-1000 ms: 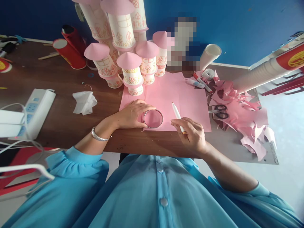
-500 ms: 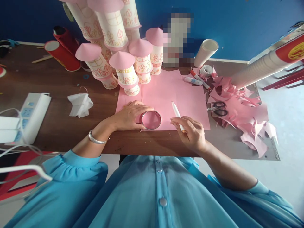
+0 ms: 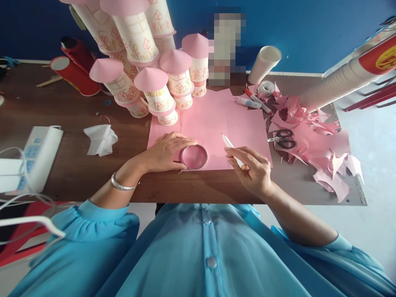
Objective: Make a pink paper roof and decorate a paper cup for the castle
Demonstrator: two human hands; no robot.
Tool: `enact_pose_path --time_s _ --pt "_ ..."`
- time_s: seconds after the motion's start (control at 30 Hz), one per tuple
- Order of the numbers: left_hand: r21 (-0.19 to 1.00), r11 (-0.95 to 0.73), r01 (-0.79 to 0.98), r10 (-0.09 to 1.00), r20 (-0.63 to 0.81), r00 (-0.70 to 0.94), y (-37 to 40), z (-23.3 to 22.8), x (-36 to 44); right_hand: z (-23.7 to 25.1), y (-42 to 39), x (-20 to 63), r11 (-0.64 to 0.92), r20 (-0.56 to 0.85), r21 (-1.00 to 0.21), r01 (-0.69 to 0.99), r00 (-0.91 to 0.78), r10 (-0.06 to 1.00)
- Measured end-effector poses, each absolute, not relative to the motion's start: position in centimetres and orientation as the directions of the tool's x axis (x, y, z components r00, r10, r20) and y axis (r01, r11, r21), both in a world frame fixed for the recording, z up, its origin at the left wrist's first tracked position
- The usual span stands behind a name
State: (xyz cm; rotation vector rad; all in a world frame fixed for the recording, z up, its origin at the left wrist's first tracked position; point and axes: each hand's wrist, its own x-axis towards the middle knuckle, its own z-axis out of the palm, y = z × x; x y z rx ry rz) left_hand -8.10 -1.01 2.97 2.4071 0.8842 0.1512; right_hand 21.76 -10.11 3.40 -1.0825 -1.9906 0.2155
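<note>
My left hand [image 3: 165, 153] grips a round ring [image 3: 206, 158] with a thin dark rim, which rests near the front edge of a pink paper sheet [image 3: 213, 117]. Pink paper shows through the ring's middle. In my right hand [image 3: 254, 170] is a white marker [image 3: 232, 149], held between thumb and fingers, its tip pointing up and left above the sheet. Paper-cup towers with pink cone roofs [image 3: 151, 80] and drawn flowers stand at the sheet's back left corner.
Pink scraps [image 3: 312, 128] with black-handled scissors [image 3: 285, 139] lie right, beside markers [image 3: 250, 103] and a white tape roll [image 3: 267, 89]. Behind them stand a paper cup [image 3: 265, 64] and a long cup stack [image 3: 337, 84]. Left are a tissue [image 3: 101, 139], power strip [image 3: 37, 159] and red tube [image 3: 74, 76].
The view has shifted slightly. My right hand has tilted the marker a little lower, while my left hand keeps the ring on the pink sheet.
</note>
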Motion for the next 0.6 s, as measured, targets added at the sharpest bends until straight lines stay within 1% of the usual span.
enact_pose_path --time_s 0.23,0.33,0.4,0.47,0.53,0.6 --pt "0.547 -0.619 0.563 0.621 -0.098 0.778 -0.8 2.7 -8.2 3.1 -10.1 21.8 0.603 0.578 -0.525 0.600 -0.269 0.771" --pt "0.534 -0.653 0.538 0.600 -0.069 0.797 -0.8 2.9 -8.4 3.2 -10.2 21.9 0.606 0.591 -0.523 0.600 -0.257 0.765" --pt "0.500 -0.694 0.518 0.593 -0.012 0.805 -1.2 3.2 -8.5 3.4 -10.1 22.1 0.605 0.609 -0.517 0.605 -0.237 0.757" --pt "0.429 -0.737 0.523 0.605 0.074 0.792 -2.5 3.6 -8.4 4.0 -10.0 22.5 0.591 0.617 -0.524 0.613 -0.204 0.760" --pt "0.338 -0.758 0.558 0.636 0.193 0.747 -4.4 3.8 -7.9 4.7 -9.6 22.9 0.561 0.604 -0.558 0.612 -0.164 0.780" --pt "0.271 -0.769 0.580 0.639 0.288 0.713 -6.7 3.8 -7.1 5.4 -9.1 23.3 0.503 0.551 -0.626 0.595 -0.118 0.826"
